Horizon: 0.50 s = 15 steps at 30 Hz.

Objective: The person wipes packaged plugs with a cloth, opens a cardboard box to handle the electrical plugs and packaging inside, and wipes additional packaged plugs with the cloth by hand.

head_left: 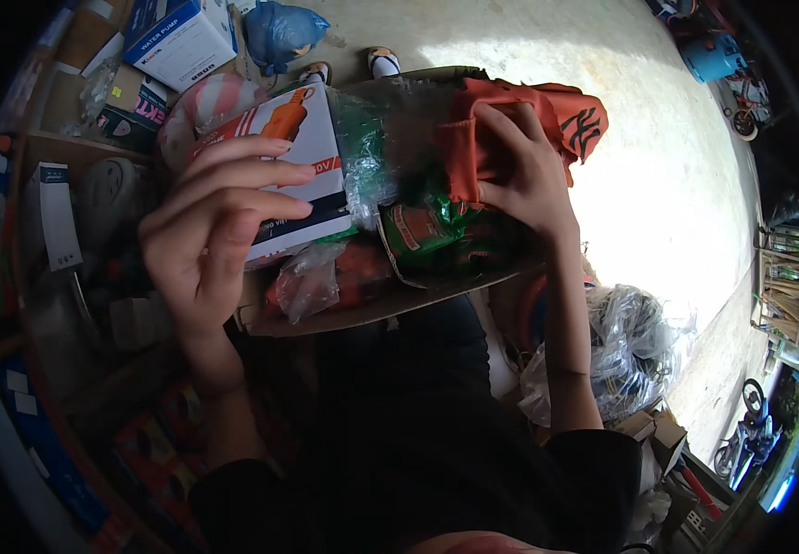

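Concrete flooring (667, 240), brightly lit on one side, spreads around a cluttered storage space. Nearest is the person's black shirt (399, 452); just beyond it sits an open cardboard box (344, 323) filled with packaged goods. The left hand (201, 217) has its fingers spread and slightly curved across the face of a white-and-orange printed box (312, 138), its thumb apart from them; whether the fingertips press on it cannot be told. The right hand (538, 171) grips a red cloth (460, 152) at the opposite end, fabric bunched between thumb and fingers. Between the hands lie a green packet (415, 228), below the cloth, and crinkled clear plastic (363, 157) beside the printed box. Nearer the person, an orange-red item in clear wrap (312, 282) rests below the left hand's fingers. Farther out are two sandalled feet (384, 63), a blue plastic bag (279, 37) and a water pump carton (182, 44); across the floor, a blue gas cylinder (712, 58) and a motorbike (746, 439).
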Available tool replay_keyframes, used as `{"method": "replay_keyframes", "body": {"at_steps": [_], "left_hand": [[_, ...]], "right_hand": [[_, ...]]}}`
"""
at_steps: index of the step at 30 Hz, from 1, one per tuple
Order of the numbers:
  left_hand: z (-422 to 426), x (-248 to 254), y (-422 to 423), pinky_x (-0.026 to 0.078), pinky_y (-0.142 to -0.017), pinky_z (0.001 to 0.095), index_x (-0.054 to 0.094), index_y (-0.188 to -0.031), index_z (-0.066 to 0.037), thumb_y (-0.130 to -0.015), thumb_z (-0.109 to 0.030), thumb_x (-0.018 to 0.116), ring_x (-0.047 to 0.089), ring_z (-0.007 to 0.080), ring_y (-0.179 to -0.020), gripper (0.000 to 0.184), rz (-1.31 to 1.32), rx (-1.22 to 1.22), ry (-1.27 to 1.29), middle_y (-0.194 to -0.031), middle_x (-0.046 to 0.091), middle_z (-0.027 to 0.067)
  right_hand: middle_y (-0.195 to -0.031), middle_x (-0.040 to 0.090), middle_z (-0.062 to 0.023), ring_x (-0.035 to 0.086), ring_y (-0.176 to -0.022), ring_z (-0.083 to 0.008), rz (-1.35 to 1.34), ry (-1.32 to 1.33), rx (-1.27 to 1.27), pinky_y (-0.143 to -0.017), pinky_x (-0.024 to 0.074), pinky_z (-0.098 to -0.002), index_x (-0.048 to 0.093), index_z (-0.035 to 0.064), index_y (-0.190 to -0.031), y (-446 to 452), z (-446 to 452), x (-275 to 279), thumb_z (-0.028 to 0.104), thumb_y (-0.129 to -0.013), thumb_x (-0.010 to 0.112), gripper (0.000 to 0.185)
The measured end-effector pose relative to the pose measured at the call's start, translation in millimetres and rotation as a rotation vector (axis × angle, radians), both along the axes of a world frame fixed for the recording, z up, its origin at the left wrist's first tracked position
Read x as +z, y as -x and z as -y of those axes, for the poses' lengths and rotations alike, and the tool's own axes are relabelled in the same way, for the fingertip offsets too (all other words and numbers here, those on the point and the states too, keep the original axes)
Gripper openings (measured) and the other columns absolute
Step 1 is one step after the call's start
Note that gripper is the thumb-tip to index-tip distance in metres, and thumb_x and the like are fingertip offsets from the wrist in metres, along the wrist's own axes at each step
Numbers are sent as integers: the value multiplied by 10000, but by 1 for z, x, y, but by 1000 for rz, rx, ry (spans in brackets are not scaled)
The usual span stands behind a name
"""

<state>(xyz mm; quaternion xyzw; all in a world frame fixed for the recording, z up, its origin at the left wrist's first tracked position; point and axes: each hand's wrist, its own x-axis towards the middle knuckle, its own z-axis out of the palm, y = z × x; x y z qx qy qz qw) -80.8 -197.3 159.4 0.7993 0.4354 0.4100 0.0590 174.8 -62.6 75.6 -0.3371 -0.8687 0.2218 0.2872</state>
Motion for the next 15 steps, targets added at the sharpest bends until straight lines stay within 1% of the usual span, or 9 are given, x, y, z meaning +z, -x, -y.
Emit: {"method": "replay_keyframes", "body": {"at_steps": [2, 4, 6, 7, 10, 11, 12, 14, 15], "left_hand": [[-15, 2, -19, 445, -728, 317, 537, -1052, -32, -842, -145, 431, 564, 235, -862, 262, 59, 31, 132, -894, 598, 125], [-28, 1, -16, 450, -732, 293, 526, -1093, -55, -826, -97, 464, 563, 212, -872, 278, 117, 71, 259, -915, 598, 106], [-44, -8, -2, 401, -813, 261, 445, -1187, -41, -828, -77, 461, 536, 176, -952, 361, 143, -34, 459, -1021, 570, 114], [-51, -14, 6, 404, -819, 266, 448, -1184, -54, -841, -113, 457, 539, 170, -949, 348, 109, -46, 484, -1011, 576, 109], [-55, -29, 15, 448, -758, 252, 504, -1127, -65, -840, -92, 468, 557, 151, -887, 291, 200, 73, 414, -979, 582, 102], [-51, -32, 14, 448, -749, 247, 512, -1108, -48, -850, -113, 461, 561, 143, -875, 270, 205, 132, 347, -968, 587, 105], [-45, -29, 10, 448, -749, 247, 512, -1108, -48, -850, -113, 461, 561, 143, -875, 270, 203, 134, 345, -968, 587, 105], [-36, -21, 2, 441, -754, 244, 520, -1079, -18, -859, -124, 447, 566, 147, -867, 255, 424, 140, 286, -961, 590, 108], [-35, -22, 0, 428, -753, 245, 524, -1043, 8, -860, -118, 436, 561, 147, -865, 239, 498, 102, 234, -952, 589, 108]], "right_hand": [[-1094, 479, -69, 557, -850, -300, 172, 4, -36, -690, 465, -387, 533, 182, -1071, 11, 2, -15, 220, -527, 686, 566], [-1046, 508, -94, 565, -825, -300, 46, 6, -24, -691, 471, -369, 555, 133, -1028, 10, -3, -24, 215, -532, 678, 517], [-984, 534, -127, 567, -821, -300, -61, -16, -21, -694, 472, -356, 554, 76, -1011, 7, -8, -30, 196, -546, 663, 491], [-940, 549, -149, 571, -818, -286, -118, 85, -37, -703, 470, -335, 550, 30, -995, 7, -5, -25, 161, -568, 643, 456], [-930, 553, -145, 576, -805, -263, -227, 148, -24, -692, 466, -304, 548, 22, -989, 0, -11, -29, 133, -576, 635, 437], [-898, 552, -129, 573, -770, -226, -245, 171, -30, -671, 450, -262, 533, 2, -987, -2, -14, -35, 128, -637, 619, 382], [-898, 552, -129, 573, -770, -226, -247, 170, -27, -671, 450, -262, 533, 2, -987, -2, -14, -36, 128, -637, 619, 382], [-849, 549, -96, 557, -749, -191, -666, 483, -104, -657, 432, -242, 520, -7, -980, -2, -12, -36, 137, -713, 581, 310], [-818, 544, -50, 534, -758, -156, -744, 433, -151, -677, 418, -237, 519, 7, -951, -4, -17, -34, 122, -748, 569, 239]]}}
